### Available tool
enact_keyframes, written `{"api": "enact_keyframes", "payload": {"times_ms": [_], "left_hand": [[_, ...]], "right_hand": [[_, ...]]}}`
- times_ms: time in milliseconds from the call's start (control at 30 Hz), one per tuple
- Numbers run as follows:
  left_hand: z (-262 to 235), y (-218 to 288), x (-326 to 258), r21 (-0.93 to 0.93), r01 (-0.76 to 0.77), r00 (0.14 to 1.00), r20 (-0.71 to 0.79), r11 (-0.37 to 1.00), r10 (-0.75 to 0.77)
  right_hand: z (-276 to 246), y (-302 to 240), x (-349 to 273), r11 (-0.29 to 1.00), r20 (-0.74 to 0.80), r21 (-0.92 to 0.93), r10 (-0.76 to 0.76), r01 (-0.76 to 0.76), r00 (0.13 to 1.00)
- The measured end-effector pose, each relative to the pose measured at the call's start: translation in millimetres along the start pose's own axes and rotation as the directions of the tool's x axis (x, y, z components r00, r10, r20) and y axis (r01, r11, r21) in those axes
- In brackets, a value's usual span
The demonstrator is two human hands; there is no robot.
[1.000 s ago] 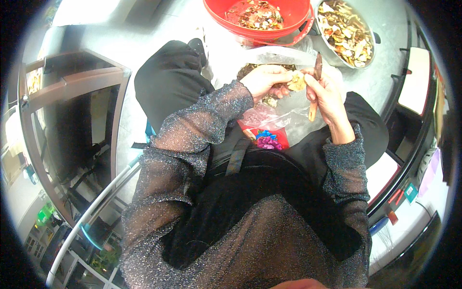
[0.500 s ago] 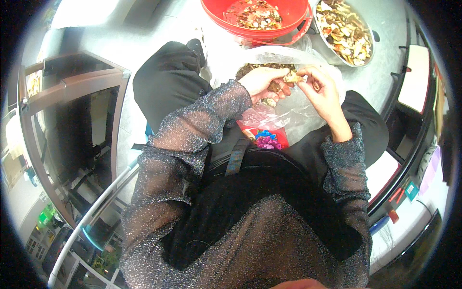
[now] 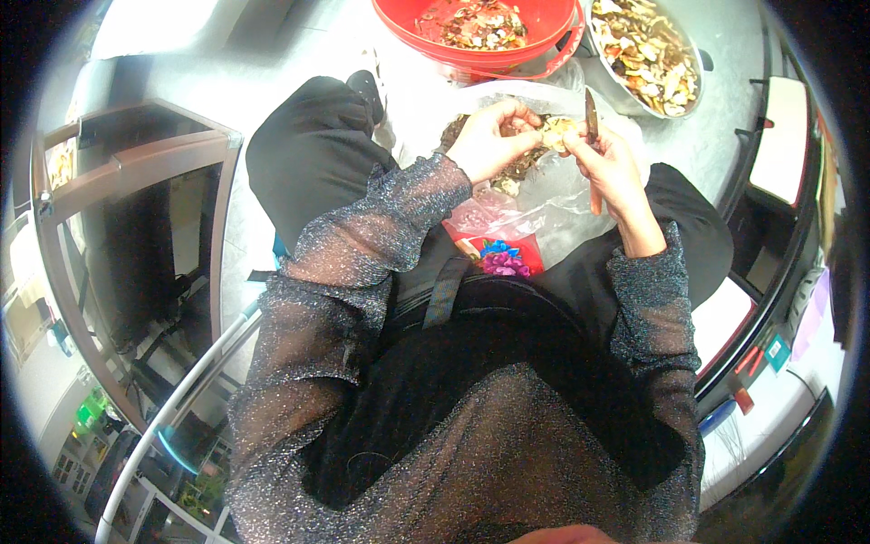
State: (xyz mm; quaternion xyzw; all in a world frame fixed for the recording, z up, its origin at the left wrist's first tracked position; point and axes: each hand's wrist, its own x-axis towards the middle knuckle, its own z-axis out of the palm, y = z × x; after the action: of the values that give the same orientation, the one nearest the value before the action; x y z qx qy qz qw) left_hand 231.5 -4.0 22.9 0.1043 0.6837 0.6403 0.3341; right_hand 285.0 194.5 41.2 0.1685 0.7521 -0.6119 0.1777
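Observation:
Over a clear plastic bag (image 3: 566, 201) between my knees, both hands are at one small pale-yellow piece that looks like a mushroom (image 3: 555, 136). My left hand (image 3: 494, 143) pinches its left side between thumb and fingers. On its other side, my right hand (image 3: 618, 177) has thumb and fingertips against it. A small knife (image 3: 591, 116) is also in my right hand, blade pointing up and away, handle showing below the palm. Brown, mushroom-like pieces (image 3: 524, 170) fill part of the bag beneath; my left hand hides some of them.
Beyond the bag stands a red basin (image 3: 399, 41) with cut scraps (image 3: 480, 25) inside. To its right, a metal bowl (image 3: 681, 111) holds many pale and brown pieces (image 3: 648, 54). A brown-framed cabinet (image 3: 136, 168) is at left, with a curved pale rail (image 3: 172, 403) nearer me.
The knife has swung upright in my right hand, its blade now plainly visible. The pale piece has turned between my fingers, and my left fingers have curled in above it.

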Motion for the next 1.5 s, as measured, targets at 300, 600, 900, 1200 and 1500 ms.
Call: {"api": "enact_keyframes", "payload": {"times_ms": [300,600,900,1200,1500], "left_hand": [[4.0,0.5,3.2,0.283,-0.203,0.967,-0.091,0.938,0.236],[3.4,-4.1,2.7,0.42,-0.227,0.956,-0.077,0.879,0.283],[-9.8,-6.2,8.3,0.36,-0.055,0.987,-0.12,0.932,0.104],[0.8,-7.5,6.5,0.08,-0.013,0.997,0.08,0.997,0.007],[-2.8,-6.7,6.1,-0.101,0.157,0.986,0.076,0.982,-0.15]], "right_hand": [[10.8,7.6,3.0,0.987,0.017,-0.081,-0.14,0.141,0.99],[11.8,7.2,-0.6,0.991,0.052,-0.096,-0.093,0.097,0.994],[2.3,8.8,2.9,0.99,0.0,-0.085,-0.11,0.11,0.994],[2.9,2.7,2.0,0.987,0.02,-0.11,-0.117,0.119,0.993],[3.9,2.2,2.5,0.991,0.049,-0.079,-0.103,0.107,0.993]]}}
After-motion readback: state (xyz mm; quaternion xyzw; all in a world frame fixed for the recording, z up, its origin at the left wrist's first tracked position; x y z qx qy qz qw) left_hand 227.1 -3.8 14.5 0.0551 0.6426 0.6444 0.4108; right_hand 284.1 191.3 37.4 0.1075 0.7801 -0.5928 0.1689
